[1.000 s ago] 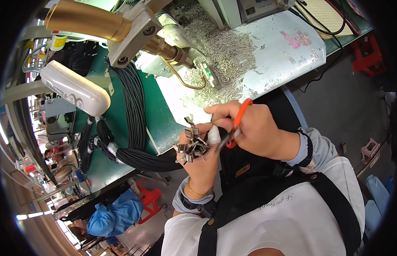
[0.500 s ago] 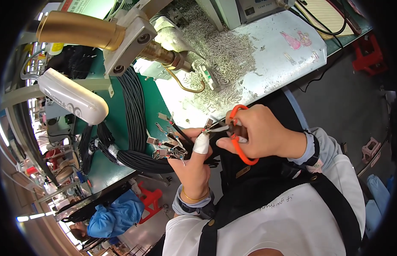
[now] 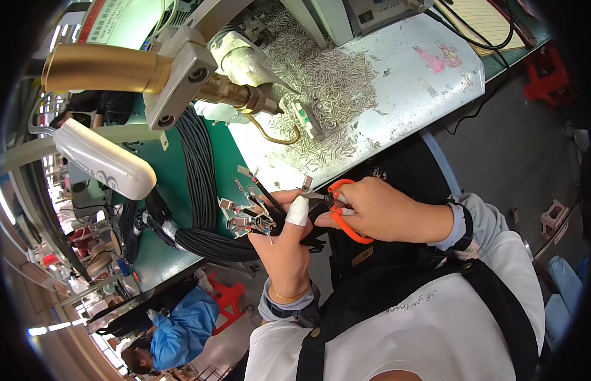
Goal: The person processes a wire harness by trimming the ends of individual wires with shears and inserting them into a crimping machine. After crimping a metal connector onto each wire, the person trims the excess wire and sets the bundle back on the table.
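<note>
Housing (image 3: 105, 159) of glossy white, capsule-shaped, hangs at nine o'clock from the middle of the view, with a gold-coloured cylinder (image 3: 95, 66) at ten. Clamped in a silver-grey metal block (image 3: 181, 79), the cylinder leads to a narrow nozzle, overhanging and hiding part of the green counter (image 3: 229, 159). A co-worker in a blue garment (image 3: 184, 333) is at seven o'clock, near a red plastic stool (image 3: 227, 305). Thick bundles of thin black cable (image 3: 197, 165) lie toward nine, one running up to the left hand.

That left hand (image 3: 279, 247), just below the middle, is curled closed on several black leads (image 3: 265, 193); its thumb, wrapped in white tape (image 3: 298, 213), hides part of them. Their silver metal connectors (image 3: 241, 222) fan out toward nine and ten; one lead's long axis points to half past ten, while a lone connector (image 3: 307, 183) at the thumb tip points to twelve.

Orange-handled metal scissors (image 3: 347, 231) slant at four o'clock, tips toward ten, close to the lone connector; whether they touch it cannot be told. The right hand (image 3: 391, 213), at three, is wrapped round the handles. Toward one o'clock, small silver slivers (image 3: 333, 95) lie strewn across a pale metal plate (image 3: 403, 95).
</note>
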Tool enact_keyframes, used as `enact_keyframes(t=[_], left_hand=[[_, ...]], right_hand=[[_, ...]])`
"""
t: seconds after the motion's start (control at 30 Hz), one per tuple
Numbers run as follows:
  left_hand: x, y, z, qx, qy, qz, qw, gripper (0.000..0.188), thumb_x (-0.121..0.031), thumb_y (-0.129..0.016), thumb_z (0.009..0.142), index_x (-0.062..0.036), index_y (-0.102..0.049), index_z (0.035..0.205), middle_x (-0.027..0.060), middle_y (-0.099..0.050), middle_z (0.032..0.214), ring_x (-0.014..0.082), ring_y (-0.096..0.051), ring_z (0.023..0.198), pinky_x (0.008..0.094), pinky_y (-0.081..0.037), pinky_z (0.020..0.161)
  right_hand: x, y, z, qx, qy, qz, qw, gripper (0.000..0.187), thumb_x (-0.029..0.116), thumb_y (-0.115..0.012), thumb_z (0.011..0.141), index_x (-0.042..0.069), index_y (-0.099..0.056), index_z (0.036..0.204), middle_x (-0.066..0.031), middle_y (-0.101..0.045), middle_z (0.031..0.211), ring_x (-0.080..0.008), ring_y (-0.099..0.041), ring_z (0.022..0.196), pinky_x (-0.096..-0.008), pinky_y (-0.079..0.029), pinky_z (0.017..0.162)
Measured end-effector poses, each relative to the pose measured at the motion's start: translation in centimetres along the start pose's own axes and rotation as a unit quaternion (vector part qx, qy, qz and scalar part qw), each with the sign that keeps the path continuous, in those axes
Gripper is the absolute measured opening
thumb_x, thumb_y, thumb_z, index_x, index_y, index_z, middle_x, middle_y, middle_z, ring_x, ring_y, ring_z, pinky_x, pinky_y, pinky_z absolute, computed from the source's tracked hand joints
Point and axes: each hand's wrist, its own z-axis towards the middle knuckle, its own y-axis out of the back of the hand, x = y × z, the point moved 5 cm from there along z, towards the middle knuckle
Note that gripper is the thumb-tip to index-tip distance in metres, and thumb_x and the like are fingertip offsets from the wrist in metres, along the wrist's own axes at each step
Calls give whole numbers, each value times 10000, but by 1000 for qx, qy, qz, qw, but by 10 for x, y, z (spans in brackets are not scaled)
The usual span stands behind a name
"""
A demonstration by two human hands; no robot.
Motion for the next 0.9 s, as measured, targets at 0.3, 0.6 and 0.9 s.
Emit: enact_keyframes(t=[0.3, 0.6, 0.9], left_hand=[[13, -15, 52, 134, 157, -147, 967, 119, -71, -549, 814, -25, -507, 916, -25, -381, 590, 44, -302, 438, 193, -247, 401], [20, -33, 81, 166, 193, -142, 957, 125, -74, -554, 815, -48, -491, 920, -21, -357, 599, 45, -289, 422, 186, -236, 380], [20, -25, 90, 182, 233, -122, 947, 162, -51, -562, 784, -28, -486, 925, -17, -368, 585, 47, -287, 419, 190, -236, 380]], right_hand=[[-5, 13, 3, 25, -159, 371, 915, 230, 200, -485, 875, 38, -483, 711, -28, -484, 502, -74, -467, 392, -210, -304, 317], [-5, 55, 61, -138, -80, 147, 976, 141, 151, -492, 854, 17, -462, 823, -28, -484, 579, -80, -439, 385, -225, -337, 351], [-1, 53, 68, -115, -91, 186, 972, 47, 59, -441, 820, 19, -455, 838, -14, -462, 563, -75, -439, 413, -227, -345, 373]])
